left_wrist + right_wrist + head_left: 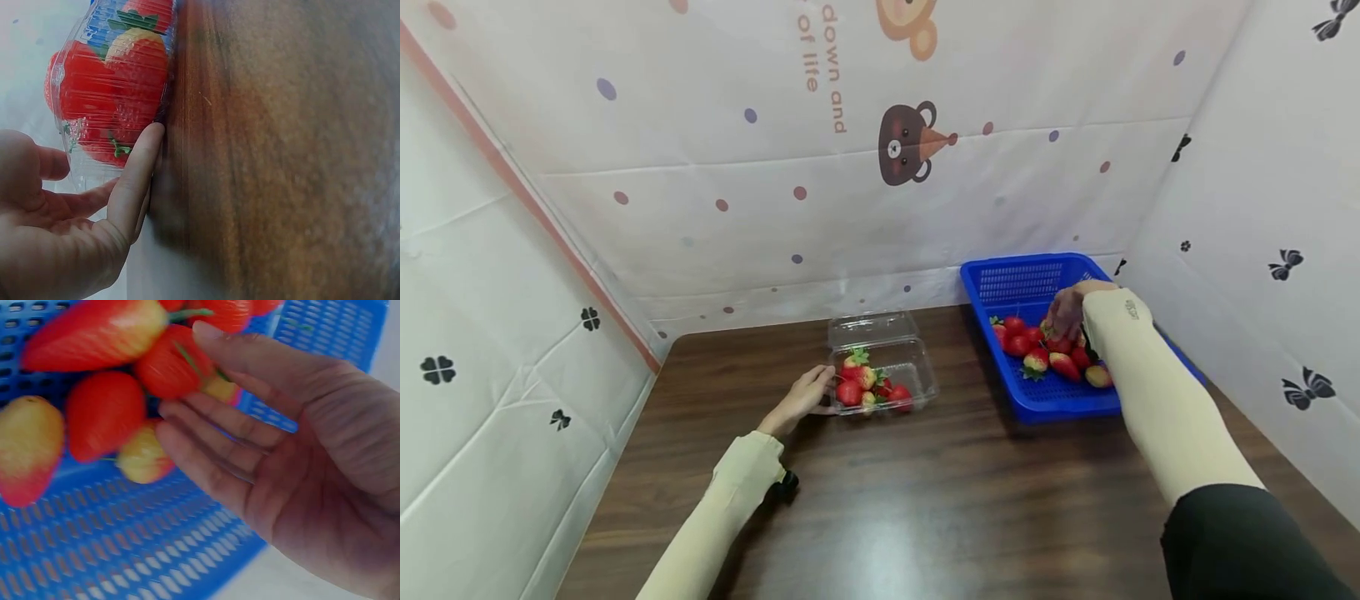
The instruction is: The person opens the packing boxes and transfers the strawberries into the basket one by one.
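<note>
My left hand (pixel 808 390) rests against the left side of a clear plastic clamshell box (pixel 925 375), its lid tipped back. In the left wrist view, extended fingers (pixel 134 178) touch the box wall low down, close over the table. Several red strawberries (pixel 865 379) with green leaves fill the box's left part. Inside a blue plastic basket (pixel 1015 400), my right hand (pixel 1066 312) reaches down among more strawberries. The right wrist view has its thumb and loosely extended fingers spread around a red strawberry (pixel 165 365), thumb tip right at its edge.
Both containers stand on a dark wooden table (pixel 865 500), with the basket to the right of the box. White patterned sheeting (pixel 760 242) stands behind the table and along both sides. Yellow-and-red strawberries (pixel 28 447) lie in the basket near my right hand.
</note>
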A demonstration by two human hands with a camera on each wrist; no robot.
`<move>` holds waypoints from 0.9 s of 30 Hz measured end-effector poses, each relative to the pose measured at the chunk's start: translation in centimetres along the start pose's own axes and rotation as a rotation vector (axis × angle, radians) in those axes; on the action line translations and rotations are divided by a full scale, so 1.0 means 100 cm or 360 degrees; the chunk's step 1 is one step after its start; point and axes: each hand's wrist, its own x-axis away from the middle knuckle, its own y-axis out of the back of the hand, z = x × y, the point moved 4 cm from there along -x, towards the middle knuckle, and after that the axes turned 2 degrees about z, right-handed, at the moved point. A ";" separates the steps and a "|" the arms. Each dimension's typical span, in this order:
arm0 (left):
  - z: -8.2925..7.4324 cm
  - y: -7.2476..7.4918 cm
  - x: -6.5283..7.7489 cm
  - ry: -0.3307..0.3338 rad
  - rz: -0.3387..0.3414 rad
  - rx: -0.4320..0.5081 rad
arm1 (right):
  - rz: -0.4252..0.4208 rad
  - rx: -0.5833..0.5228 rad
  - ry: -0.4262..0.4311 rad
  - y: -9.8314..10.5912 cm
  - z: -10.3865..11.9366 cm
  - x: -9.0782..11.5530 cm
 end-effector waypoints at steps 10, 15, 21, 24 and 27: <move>0.000 0.000 -0.002 -0.0027 0.0052 -0.0007 | -0.0366 0.0600 0.0638 0.032 0.134 0.054; -0.001 0.000 -0.001 -0.0016 0.0045 -0.0040 | -0.0435 0.0949 0.0996 -0.008 0.212 0.065; -0.001 -0.003 0.000 -0.0019 0.0047 -0.0051 | -0.0099 0.1210 0.1087 -0.098 0.250 0.038; -0.001 -0.003 0.001 -0.0013 0.0050 -0.0052 | 0.0038 0.1336 0.0967 -0.135 0.259 0.024; -0.002 -0.004 0.001 -0.0034 0.0034 -0.0057 | 0.0073 0.1455 0.0843 -0.160 0.263 0.012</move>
